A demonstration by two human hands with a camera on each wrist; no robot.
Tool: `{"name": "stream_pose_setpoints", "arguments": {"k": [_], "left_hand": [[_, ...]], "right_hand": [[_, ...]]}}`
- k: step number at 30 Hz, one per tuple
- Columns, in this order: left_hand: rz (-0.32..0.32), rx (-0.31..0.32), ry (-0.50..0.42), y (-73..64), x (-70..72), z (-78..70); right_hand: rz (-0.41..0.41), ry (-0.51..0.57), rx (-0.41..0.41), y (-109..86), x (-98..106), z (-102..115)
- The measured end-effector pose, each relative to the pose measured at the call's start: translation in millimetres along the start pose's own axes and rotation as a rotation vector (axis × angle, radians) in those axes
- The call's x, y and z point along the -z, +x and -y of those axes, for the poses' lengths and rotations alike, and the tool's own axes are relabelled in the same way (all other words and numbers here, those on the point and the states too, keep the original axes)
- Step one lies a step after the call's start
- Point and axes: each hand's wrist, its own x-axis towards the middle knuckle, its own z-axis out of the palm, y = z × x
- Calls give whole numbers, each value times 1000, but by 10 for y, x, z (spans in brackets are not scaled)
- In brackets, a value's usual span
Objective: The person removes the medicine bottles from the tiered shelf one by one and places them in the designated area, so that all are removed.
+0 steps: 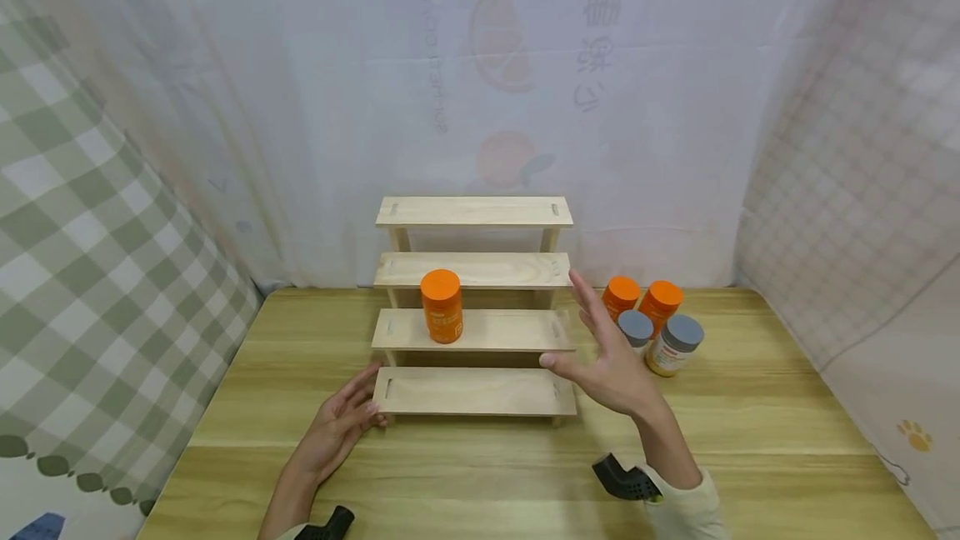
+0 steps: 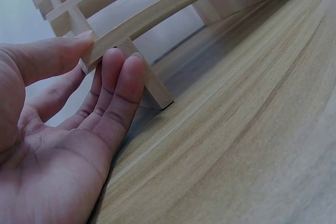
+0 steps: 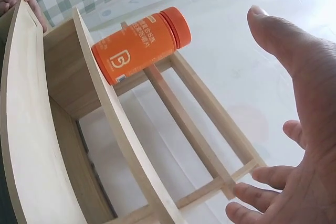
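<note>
A pale wooden shelf rack (image 1: 474, 392) with several stepped tiers stands on the table. An orange bottle (image 1: 442, 307) with an orange cap is upright on its second tier from the bottom, left of the middle. My left hand (image 1: 341, 423) holds the left end of the lowest board; in the left wrist view the thumb lies on the board's edge and the fingertips (image 2: 130, 74) are under it by the leg. At the rack's right side my right hand (image 1: 611, 361) is spread, with nothing in it. The right wrist view shows its fingers apart, away from the bottle.
To the right of the rack, two orange-capped bottles (image 1: 662, 300) and two grey-capped jars (image 1: 677, 344) stand close together on the wooden table (image 1: 750, 440). A white printed curtain (image 1: 322, 107) hangs behind, with a green checked cloth (image 1: 97, 232) on the left.
</note>
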Motion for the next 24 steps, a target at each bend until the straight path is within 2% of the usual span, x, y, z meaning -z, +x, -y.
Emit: {"name": "stream_pose_setpoints", "arguments": {"k": [14, 24], "left_hand": [[-15, 14, 2, -9, 21, 6], [-21, 16, 8, -8, -2, -12]], "right_hand": [[50, 54, 73, 58, -272, 57], [113, 101, 57, 157, -456, 78]]}}
